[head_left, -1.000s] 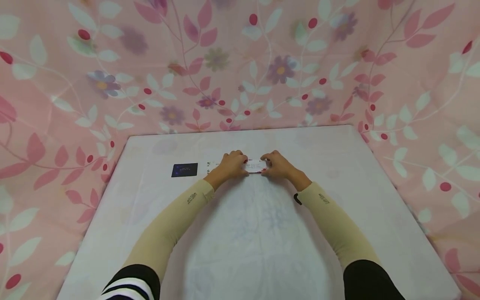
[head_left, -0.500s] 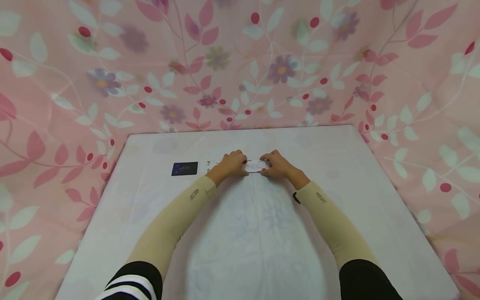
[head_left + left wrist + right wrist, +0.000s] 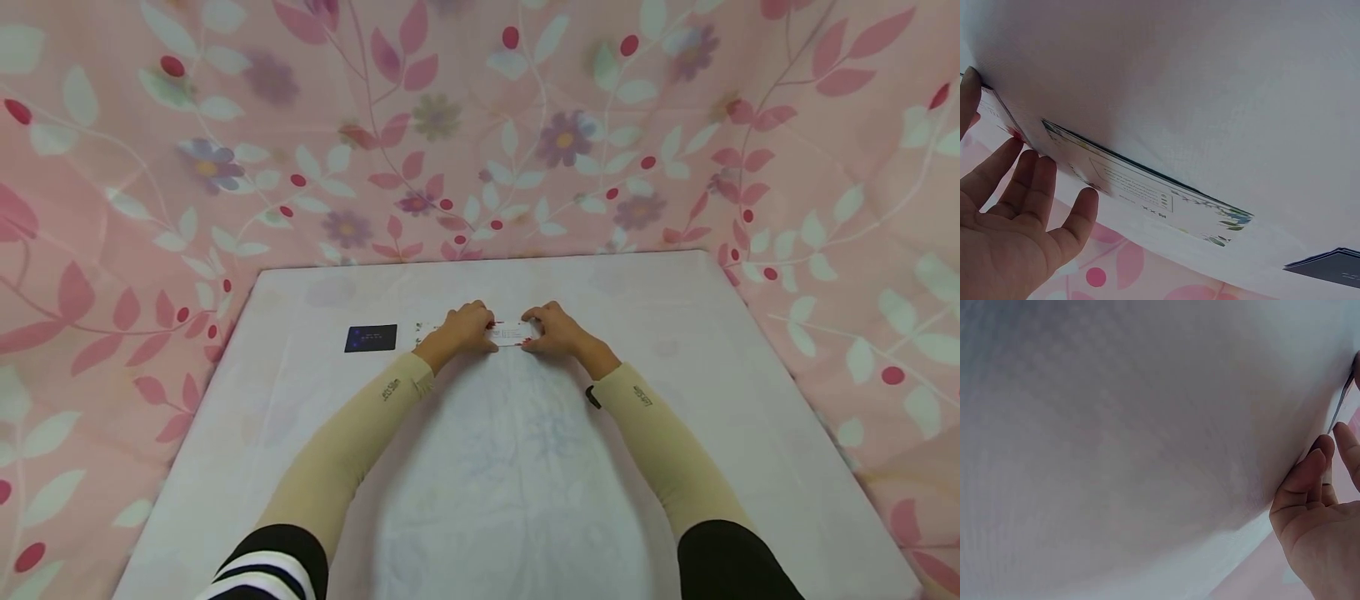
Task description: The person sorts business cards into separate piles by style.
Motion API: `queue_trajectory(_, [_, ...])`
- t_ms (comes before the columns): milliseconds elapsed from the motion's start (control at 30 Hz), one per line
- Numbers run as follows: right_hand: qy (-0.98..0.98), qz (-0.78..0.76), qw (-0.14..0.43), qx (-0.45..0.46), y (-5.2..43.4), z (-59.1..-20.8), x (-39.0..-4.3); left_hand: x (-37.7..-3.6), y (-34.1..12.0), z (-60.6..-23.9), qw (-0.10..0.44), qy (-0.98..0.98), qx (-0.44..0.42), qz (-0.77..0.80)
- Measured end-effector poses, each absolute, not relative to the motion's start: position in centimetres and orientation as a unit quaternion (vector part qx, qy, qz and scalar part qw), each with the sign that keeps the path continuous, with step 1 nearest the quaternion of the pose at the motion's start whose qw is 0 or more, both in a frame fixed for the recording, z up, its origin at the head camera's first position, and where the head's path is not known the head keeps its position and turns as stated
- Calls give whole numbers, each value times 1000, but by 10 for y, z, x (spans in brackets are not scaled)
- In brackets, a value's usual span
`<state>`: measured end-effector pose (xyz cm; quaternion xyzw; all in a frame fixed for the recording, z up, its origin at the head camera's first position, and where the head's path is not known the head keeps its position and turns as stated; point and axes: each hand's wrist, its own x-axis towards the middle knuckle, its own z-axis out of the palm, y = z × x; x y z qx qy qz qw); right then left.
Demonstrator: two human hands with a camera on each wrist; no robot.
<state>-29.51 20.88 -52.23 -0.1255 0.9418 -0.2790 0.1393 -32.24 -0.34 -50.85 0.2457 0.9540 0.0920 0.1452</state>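
Observation:
A white business card with red corner decoration and printed lines (image 3: 512, 334) lies on the white table, with a hand at each short end. My left hand (image 3: 467, 327) pinches its left end, thumb at the near edge and a finger at the far edge. On the right end, my right hand (image 3: 558, 331) does the same. The left wrist view shows this card (image 3: 999, 114) between thumb and forefinger. From the right wrist only its thin dark edge (image 3: 1342, 400) shows by the fingertips.
Left of the held card lies a white pile of business cards with leaf decoration (image 3: 1147, 187), partly behind my left hand in the head view. Further left are dark blue business cards (image 3: 371, 338), slightly fanned. A pink floral cloth (image 3: 480, 125) hangs behind the table (image 3: 600, 283).
Both hands stay at the card's ends with barely any movement. The card's near dark edge looks thinner now, and the head view has shifted very slightly.

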Motion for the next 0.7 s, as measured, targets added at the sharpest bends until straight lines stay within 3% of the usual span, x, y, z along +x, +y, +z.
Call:
queue_trajectory(533, [936,-298,137,-129,207,-524,-293,-318,-7,-506,139,956,246,76])
queue_trajectory(700, [920,-337,159,-118,217,-522,-290,-313,-14,-498,120,953,265,91])
